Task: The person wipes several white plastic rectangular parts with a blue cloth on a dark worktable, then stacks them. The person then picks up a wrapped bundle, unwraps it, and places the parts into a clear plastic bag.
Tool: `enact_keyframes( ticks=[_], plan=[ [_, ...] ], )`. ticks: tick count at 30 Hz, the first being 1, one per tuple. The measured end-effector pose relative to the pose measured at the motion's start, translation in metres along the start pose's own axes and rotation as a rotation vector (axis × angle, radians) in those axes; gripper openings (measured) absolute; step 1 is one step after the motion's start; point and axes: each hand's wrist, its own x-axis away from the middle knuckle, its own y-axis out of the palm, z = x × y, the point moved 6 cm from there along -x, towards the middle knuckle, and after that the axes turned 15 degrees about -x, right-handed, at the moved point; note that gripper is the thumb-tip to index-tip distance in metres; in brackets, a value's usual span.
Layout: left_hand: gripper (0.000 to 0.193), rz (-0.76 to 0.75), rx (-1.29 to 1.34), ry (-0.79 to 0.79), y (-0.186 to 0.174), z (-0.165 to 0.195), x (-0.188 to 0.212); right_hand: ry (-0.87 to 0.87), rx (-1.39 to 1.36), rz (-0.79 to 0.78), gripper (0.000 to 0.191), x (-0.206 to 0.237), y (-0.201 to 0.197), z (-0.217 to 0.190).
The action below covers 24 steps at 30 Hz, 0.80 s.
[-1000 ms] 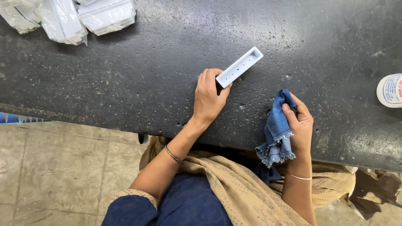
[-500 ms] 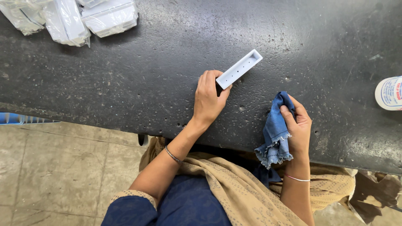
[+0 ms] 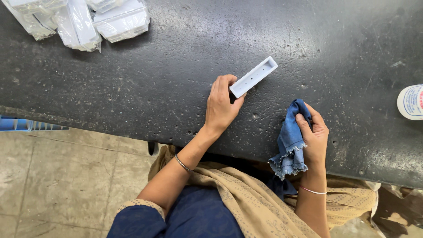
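I hold a long white plastic tray [image 3: 254, 76] by its near end, on the dark speckled stone counter [image 3: 176, 88] just ahead of me. It is a narrow, open rectangular channel with raised walls and a row of small holes down its floor, and it lies slantwise, its far end pointing up and to my right. My left hand [image 3: 220, 108] rests palm down on the counter, its fingers closed together and pinched on that near end. My right hand [image 3: 313, 136], near the counter's front edge and a little apart from the tray, is clenched on a blue denim rag [image 3: 290, 141] with a frayed, fringed hem that hangs down past the edge.

At the far left corner of the counter lies a heap of clear plastic bags [image 3: 79, 22] holding flat white parts, the bags rectangular and glossy. At the right border, half cut off, stands a round white container [image 3: 412, 102] with a blue and red printed label.

Against a second ago almost nothing differs: the tray lies at the same slant, my left grip is unchanged, and my right hand with the rag sits a touch lower, toward me.
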Motion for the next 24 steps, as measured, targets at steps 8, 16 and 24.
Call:
enact_keyframes(
  ticks=[8, 16, 24],
  plan=[
    [0.071, -0.166, 0.064, -0.025, -0.002, -0.002, 0.001, 0.013, -0.31, 0.043, 0.032, -0.049, -0.048, -0.024],
    [0.056, -0.198, 0.109, -0.006, -0.027, -0.001, 0.005, -0.438, 0.222, 0.163, 0.017, -0.151, -0.1, -0.113],
    [0.038, -0.184, -0.042, -0.033, -0.007, 0.028, -0.017, -0.453, 0.714, 0.259, 0.012, -0.169, -0.077, -0.087]
  ],
)
